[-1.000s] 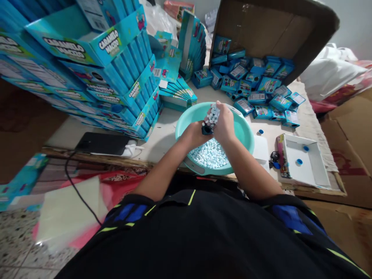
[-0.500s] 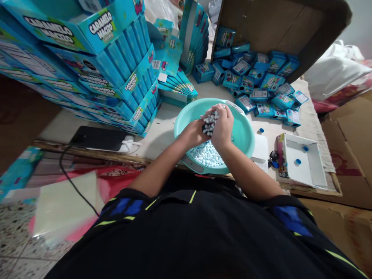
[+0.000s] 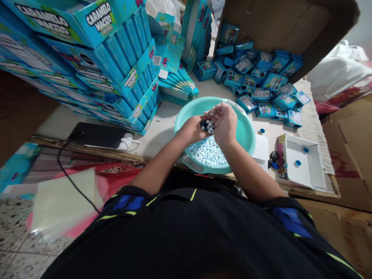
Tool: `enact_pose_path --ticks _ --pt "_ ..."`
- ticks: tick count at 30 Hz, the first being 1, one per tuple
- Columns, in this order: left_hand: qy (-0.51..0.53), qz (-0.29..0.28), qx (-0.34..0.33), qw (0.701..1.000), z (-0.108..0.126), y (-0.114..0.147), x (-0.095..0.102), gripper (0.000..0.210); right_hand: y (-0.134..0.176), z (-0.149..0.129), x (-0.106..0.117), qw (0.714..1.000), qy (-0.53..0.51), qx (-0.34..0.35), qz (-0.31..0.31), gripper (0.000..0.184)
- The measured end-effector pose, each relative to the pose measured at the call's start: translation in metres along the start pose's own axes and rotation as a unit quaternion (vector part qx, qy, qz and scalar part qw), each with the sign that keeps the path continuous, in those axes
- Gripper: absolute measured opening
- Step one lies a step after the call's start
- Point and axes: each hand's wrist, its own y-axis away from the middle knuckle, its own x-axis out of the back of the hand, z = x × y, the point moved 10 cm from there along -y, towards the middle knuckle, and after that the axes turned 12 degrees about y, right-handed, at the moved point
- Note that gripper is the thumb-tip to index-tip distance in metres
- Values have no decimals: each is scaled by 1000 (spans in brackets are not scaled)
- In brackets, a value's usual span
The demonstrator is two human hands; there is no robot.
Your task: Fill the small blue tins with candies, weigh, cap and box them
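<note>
L hand (image 3: 193,128) is closed round a small dark-blue container (image 3: 204,126), mostly hidden by the fingers; can't tell its full shape. R hand (image 3: 227,123) is a loose cup, part-open, tipped against L hand w/ fingers over the container. A few white candies show btwn the two hands, at the container's mouth. Both hands are over the turquoise bowl (image 3: 250,141), approx. mid-bowl. Main heap of white candies (image 3: 205,153) is in the bowl's near part, below the hands.

Bowl sits at the near edge of the surface (image 3: 163,126). To its L: tall stack of blue display boxes (image 3: 116,64), labelled "Caramelo Macizo", w/ a flat black device (image 3: 94,135) + white plug (image 3: 126,142) in front. Behind bowl: fanned blue cartons (image 3: 181,83). Far R: pile of small blue boxes (image 3: 263,93), some lying inside a tipped brown cardboard box (image 3: 267,27). R of bowl: one loose blue cap (image 3: 262,131), then a small black item (image 3: 273,157) just beside a white tray (image 3: 305,170) w/ two blue caps (image 3: 298,163) in it.
</note>
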Motion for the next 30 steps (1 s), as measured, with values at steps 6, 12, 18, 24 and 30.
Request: enact_pose_path --ticks 6,12,18,24,30 --pt "-19 10 31 999 -7 -1 -2 30 6 -8 8 999 -50 8 1 59" --pt "35 85 51 995 -14 1 12 48 11 -29 48 992 60 73 86 41" --pt "32 142 31 989 -8 5 26 48 12 -22 51 968 225 104 40 18" --pt "17 139 30 990 -7 4 27 48 13 -6 41 961 256 109 -1 22" --pt "2 124 45 991 -10 1 25 49 13 -9 39 955 277 111 -1 23"
